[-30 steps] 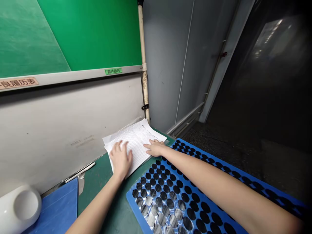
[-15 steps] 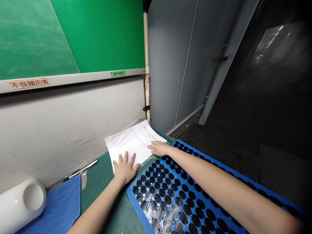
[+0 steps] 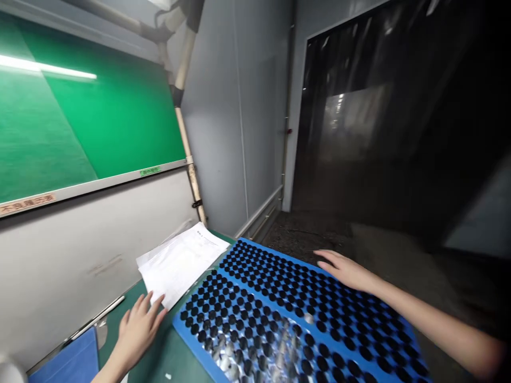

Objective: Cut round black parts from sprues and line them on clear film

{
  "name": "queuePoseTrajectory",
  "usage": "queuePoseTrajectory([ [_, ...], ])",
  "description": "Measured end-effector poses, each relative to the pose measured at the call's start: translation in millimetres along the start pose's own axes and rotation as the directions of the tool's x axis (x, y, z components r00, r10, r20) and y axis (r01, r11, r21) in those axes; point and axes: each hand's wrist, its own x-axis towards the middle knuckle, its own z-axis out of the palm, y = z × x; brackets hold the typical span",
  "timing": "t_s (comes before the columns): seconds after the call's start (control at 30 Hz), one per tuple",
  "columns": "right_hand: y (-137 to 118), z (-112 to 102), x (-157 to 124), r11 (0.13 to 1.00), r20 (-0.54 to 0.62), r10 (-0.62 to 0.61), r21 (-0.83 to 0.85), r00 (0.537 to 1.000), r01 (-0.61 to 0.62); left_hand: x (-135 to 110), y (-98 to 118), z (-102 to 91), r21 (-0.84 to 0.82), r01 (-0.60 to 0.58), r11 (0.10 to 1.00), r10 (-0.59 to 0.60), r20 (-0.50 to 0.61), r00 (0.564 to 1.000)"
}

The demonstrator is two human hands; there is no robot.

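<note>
Where the left hand point(image 3: 138, 330) lies: palm down on the green tabletop point(image 3: 163, 357), fingers spread wide, holding nothing. The fingertips come up to the near corner of the paper sheets point(image 3: 181, 260); I cannot tell whether they touch.
Right hand point(image 3: 345, 270): open and flat, fingers stretched out close together, gripping nothing. It sits at the far right rim of the blue tray point(image 3: 178, 325); from my remote seat I cannot tell whether it rests on the rim or hovers just over it.
Blue tray: flat on the tabletop between the two hands, its left edge just beside the paper sheets. I see rows of round dark holes all over it. A few near holes glint, but they are too blurred for me to name the contents.
Paper sheets: a thin fanned stack at the far corner of the tabletop, against the grey wall panel point(image 3: 99, 234).
Blue pad point(image 3: 66, 364): low left, near the left forearm.
Backdrop: green board point(image 3: 88, 127) above the grey wall panel, pale pole point(image 3: 191, 178) at the corner.
</note>
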Motion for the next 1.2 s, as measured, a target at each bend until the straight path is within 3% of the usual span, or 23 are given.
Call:
queuePoseTrajectory([
  [0.03,29,-6,-38,0.99,-0.055,0.137,0.024,0.989,-0.136,-11,-4,0.7,-0.057,0.026,0.998,-0.026,0.007,1.0],
  [0.1,70,-5,-114,0.923,-0.124,0.383,0.097,0.915,-0.373,-29,-9,6.0,-0.186,0.099,0.978,-0.091,0.049,0.995],
  [0.2,84,20,-204,0.797,-0.069,0.57,0.288,0.819,-0.531,-44,-4,19.6,-0.368,0.283,0.886,-0.244,0.152,0.958],
  [0.27,68,39,-236,0.447,0.173,0.567,0.756,0.805,-0.478,-48,6,27.3,-0.468,0.399,0.788,-0.333,0.221,0.917],
  [0.33,46,51,-246,0.103,0.316,0.503,0.902,0.804,-0.419,-49,19,30.5,-0.552,0.471,0.688,-0.377,0.283,0.882],
  [0.37,35,54,-247,-0.029,0.348,0.494,0.923,0.797,-0.384,-49,25,30.4,-0.587,0.493,0.642,-0.387,0.308,0.869],
  [0.4,26,54,-245,-0.13,0.373,0.49,0.925,0.788,-0.356,-49,31,29.5,-0.617,0.511,0.598,-0.394,0.329,0.858],
  [0.47,15,53,-241,-0.236,0.388,0.498,0.921,0.776,-0.309,-49,42,26.9,-0.666,0.535,0.519,-0.407,0.358,0.84],
  [0.67,3,57,-235,-0.285,0.387,0.487,0.918,0.783,-0.276,-46,63,26.7,-0.776,0.536,0.332,-0.433,0.379,0.817],
  [0.83,-4,62,-229,-0.276,0.379,0.512,0.923,0.771,-0.27,-50,70,25.3,-0.827,0.504,0.249,-0.412,0.38,0.828],
  [1.03,-1,56,-221,-0.259,0.416,0.522,0.909,0.745,-0.327,-77,61,10.9,-0.823,0.51,0.25,-0.401,0.392,0.828],
  [1.2,14,72,-217,-0.223,0.459,0.576,0.885,0.677,-0.41,-123,42,-8.1,-0.804,0.49,0.338,-0.385,0.357,0.851],
])
